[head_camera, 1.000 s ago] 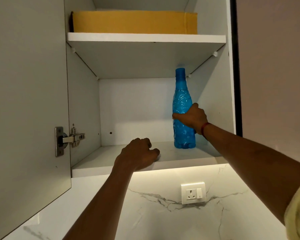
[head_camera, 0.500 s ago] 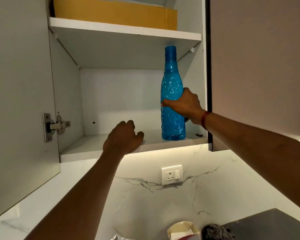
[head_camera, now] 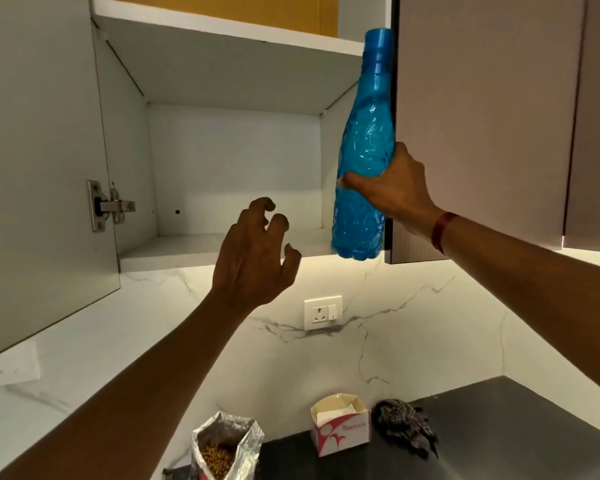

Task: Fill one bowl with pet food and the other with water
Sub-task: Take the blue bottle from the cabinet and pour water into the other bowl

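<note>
- White marble-patterned wall (head_camera: 413, 341) with grey veining backs the scene; a white socket plate (head_camera: 323, 312) is set in it below the wall cabinet (head_camera: 232, 174).
- Cabinet interior is smooth white board. Its left door (head_camera: 39, 161) stands open, with a metal hinge (head_camera: 110, 206) on the inner face. The lower shelf (head_camera: 187, 249) is bare; the upper shelf (head_camera: 229, 29) carries a flat yellow-brown box (head_camera: 243, 6).
- Right of the opening, a closed matte brown-grey door (head_camera: 482, 116) is lit from beneath by a warm strip.
- Dark countertop (head_camera: 499, 427) lies at the near right. On it: a small white and red carton (head_camera: 342, 427) with its top open, and just right of it a crumpled dark checked cloth (head_camera: 404, 426).
- At the near bottom edge stands an open foil bag (head_camera: 227, 445), crinkled and silver, with brown pellets of pet food (head_camera: 217, 457) visible inside.
- Right hand (head_camera: 392, 192) is raised, arm extended from the right, a red thread band (head_camera: 442, 230) at the wrist. Fingers and thumb are wrapped firmly around the lower body of the blue bottle (head_camera: 368, 143).
- Blue bottle is translucent plastic with an embossed, faceted texture, a long narrow neck and a blue cap. It is held in the air, roughly upright with a slight tilt, at the right front edge of the cabinet opening, its base level with the lower shelf edge.
- Left hand (head_camera: 253, 258) is lifted in front of the lower shelf, back toward the camera, fingers spread and curled, gripping nothing.
</note>
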